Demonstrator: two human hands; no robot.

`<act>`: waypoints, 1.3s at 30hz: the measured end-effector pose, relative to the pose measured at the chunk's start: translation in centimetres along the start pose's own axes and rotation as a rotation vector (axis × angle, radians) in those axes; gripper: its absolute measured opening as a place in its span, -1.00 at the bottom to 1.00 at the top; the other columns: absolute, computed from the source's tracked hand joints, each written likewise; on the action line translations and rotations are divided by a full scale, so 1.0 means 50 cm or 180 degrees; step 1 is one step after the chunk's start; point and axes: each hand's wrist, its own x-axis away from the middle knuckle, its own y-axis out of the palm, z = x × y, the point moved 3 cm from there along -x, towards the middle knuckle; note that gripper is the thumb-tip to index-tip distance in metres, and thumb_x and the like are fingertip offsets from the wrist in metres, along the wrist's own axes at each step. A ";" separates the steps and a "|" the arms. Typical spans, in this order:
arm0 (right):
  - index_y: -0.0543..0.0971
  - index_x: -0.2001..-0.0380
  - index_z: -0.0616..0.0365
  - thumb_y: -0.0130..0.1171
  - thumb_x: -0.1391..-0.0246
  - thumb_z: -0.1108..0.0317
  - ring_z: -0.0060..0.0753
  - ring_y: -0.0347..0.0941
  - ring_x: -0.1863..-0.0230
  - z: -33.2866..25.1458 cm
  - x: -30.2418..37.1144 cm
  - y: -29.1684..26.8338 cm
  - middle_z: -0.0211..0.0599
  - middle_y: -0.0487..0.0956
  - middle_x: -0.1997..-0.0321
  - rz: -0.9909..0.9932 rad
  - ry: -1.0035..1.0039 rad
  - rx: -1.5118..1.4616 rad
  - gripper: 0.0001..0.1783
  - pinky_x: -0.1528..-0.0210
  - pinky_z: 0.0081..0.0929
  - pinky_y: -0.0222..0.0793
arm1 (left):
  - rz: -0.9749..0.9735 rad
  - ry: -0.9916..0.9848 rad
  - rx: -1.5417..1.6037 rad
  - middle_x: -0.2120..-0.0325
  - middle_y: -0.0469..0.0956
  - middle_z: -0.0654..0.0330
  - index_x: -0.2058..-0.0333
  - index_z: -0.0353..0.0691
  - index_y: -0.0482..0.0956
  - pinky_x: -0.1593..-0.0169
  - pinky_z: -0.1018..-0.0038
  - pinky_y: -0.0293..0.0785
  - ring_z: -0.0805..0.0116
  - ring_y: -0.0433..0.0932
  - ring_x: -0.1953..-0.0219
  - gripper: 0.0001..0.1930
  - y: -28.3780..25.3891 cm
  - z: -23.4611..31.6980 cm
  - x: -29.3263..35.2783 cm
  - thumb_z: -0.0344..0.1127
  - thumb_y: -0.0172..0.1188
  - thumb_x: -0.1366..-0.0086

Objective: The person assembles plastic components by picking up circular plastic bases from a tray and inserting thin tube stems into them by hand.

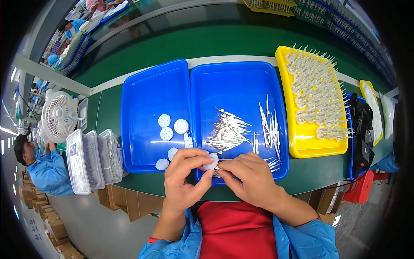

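Observation:
Between thumb and forefinger, my left hand (186,175) pinches a round white disc (211,161) above the near edge of the trays. My right hand (250,175) is closed at the disc's right side, pinching a small thin white piece (218,168) against it; most of that piece is hidden by the fingers. Several similar white discs with small holes (181,126) lie in the left blue tray (146,95). Thin white sticks with dark tips (228,129) are heaped in the right blue tray (233,80), and more sticks (270,131) lie along its right side.
A yellow tray (302,149) at right holds rows of discs with upright sticks (317,90). Beyond it lies a black bag-like object (361,129). Clear plastic boxes (88,159) and a white fan (60,113) stand at left. A co-worker in blue (49,170) sits beyond.

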 end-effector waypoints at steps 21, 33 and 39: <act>0.65 0.14 0.09 0.47 -0.29 0.40 -0.09 0.57 -0.01 0.023 -0.006 -0.023 -0.27 0.65 0.10 -0.0412 0.0428 0.0953 -0.83 -0.03 -0.14 0.44 | 0.0344 0.0035 -0.0373 -0.06 0.71 -0.07 -0.05 -0.43 0.71 0.01 0.51 0.74 0.30 0.78 -0.04 -0.81 -0.011 -0.014 0.003 -0.61 0.39 -0.52; 0.70 0.11 0.15 0.51 -0.31 0.47 -0.27 0.61 0.38 0.011 -0.008 -0.029 -0.25 0.70 0.24 -0.0069 0.0575 -0.0344 -0.83 0.37 -0.31 0.48 | 0.0226 -0.0829 0.1002 -0.08 0.67 0.04 -0.23 -0.49 0.65 -0.06 0.48 0.78 0.36 0.81 -0.01 -0.70 0.016 -0.015 0.015 -0.62 0.29 -0.60; 0.75 0.15 0.19 0.51 -0.26 0.53 -0.47 0.47 0.50 0.011 -0.005 -0.034 -0.30 0.65 0.32 0.0024 0.0600 -0.0509 -0.86 0.45 -0.43 0.35 | 0.0127 -0.0689 0.0891 -0.08 0.64 0.03 -0.22 -0.52 0.65 -0.10 0.45 0.79 0.33 0.80 -0.07 -0.71 0.013 -0.014 0.015 -0.64 0.29 -0.59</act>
